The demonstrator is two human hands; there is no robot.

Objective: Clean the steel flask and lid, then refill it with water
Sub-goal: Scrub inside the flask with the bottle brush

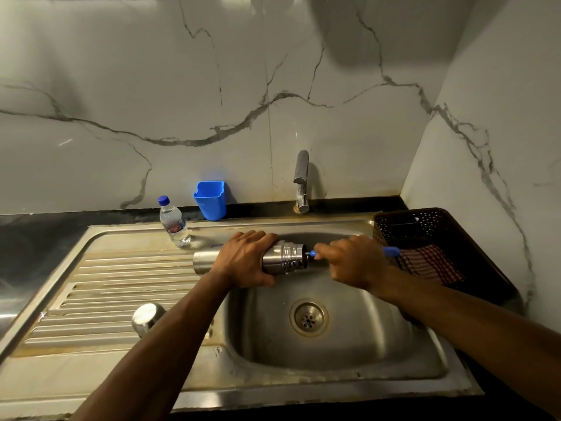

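Our left hand (243, 262) wraps the flask (282, 258), held sideways over the sink (334, 369); our right hand (352, 262) pinches a blue brush (391, 251) at its mouth. Rigid, probably slippery steel: we'd grip mid-body.

dim warm light | wall glare up top | edges bowed, soft

Silver steel flask (282, 258), blue brush handle (391, 251), blue cup (211, 200), red-checked cloth (429, 264), grey-veined white marble wall (212, 101)
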